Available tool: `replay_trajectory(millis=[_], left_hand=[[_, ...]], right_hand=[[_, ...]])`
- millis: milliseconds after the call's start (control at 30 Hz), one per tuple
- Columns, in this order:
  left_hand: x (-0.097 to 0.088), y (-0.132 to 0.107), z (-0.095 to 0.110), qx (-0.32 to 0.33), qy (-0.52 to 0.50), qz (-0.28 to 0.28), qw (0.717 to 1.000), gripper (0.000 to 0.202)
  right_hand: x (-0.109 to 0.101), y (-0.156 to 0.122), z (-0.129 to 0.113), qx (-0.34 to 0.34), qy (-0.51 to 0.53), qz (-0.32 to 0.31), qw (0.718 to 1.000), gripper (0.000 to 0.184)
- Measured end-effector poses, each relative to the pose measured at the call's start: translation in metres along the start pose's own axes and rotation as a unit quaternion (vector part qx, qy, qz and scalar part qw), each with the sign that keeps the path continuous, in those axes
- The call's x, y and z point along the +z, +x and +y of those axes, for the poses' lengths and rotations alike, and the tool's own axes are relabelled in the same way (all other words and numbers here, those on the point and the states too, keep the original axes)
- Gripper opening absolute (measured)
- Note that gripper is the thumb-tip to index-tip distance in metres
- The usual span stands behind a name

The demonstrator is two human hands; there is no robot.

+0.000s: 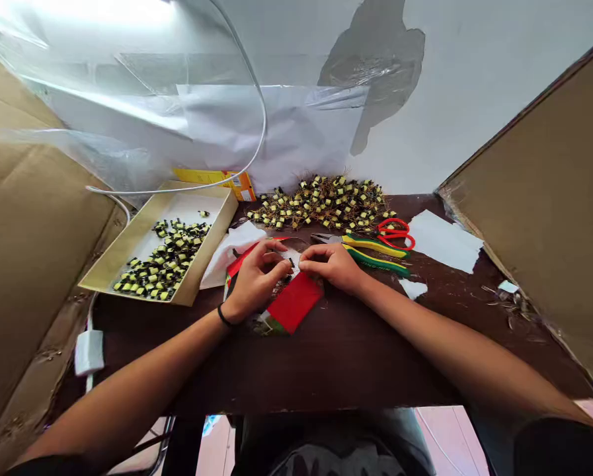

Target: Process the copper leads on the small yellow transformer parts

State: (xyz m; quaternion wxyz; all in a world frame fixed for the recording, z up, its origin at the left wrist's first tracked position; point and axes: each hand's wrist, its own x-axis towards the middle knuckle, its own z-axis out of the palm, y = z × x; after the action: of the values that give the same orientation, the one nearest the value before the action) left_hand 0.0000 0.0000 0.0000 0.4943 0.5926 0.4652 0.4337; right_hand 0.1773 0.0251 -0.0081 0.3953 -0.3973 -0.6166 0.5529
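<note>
My left hand (pixel 259 279), with a dark band at the wrist, is closed, thumb against fingers. At its thumb tip shows a small black part (pixel 292 263), most of it hidden by the fingers. Facing it, my right hand (pixel 333 266) is closed in a pinch; whatever lies between its fingertips is too small to make out. Both hands are above a red packaging sheet (pixel 296 303) on the dark table (pixel 286 377). Thin dark bits lie on it under my left hand. A white paper (pixel 239 241) sits left of the sheet.
Behind my hands is a heap of yellow-and-black coils (pixel 326 201) with loose wires. A shallow box (pixel 221 228) at left holds more coils. Green-yellow pliers (pixel 380 264) and red-handled scissors (pixel 395 233) lie right. Cardboard walls (pixel 539 198) flank the table; a white cable (pixel 264 112) hangs behind.
</note>
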Motion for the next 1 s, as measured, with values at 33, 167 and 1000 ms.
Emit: replay_trajectory(millis=[33, 167, 1000], left_hand=[[0.000, 0.000, 0.000, 0.004, 0.005, 0.001, 1.000, 0.025], [0.002, 0.001, 0.001, 0.020, 0.031, 0.005, 0.999, 0.023], [0.003, 0.000, -0.003, 0.040, 0.060, 0.025, 0.997, 0.019]], right_hand=[[0.000, 0.000, 0.000, 0.002, -0.001, 0.000, 1.000, 0.014], [0.000, -0.002, 0.001, 0.004, -0.003, 0.007, 1.000, 0.016], [0.014, -0.011, 0.006, -0.159, -0.104, 0.074, 0.979, 0.011]])
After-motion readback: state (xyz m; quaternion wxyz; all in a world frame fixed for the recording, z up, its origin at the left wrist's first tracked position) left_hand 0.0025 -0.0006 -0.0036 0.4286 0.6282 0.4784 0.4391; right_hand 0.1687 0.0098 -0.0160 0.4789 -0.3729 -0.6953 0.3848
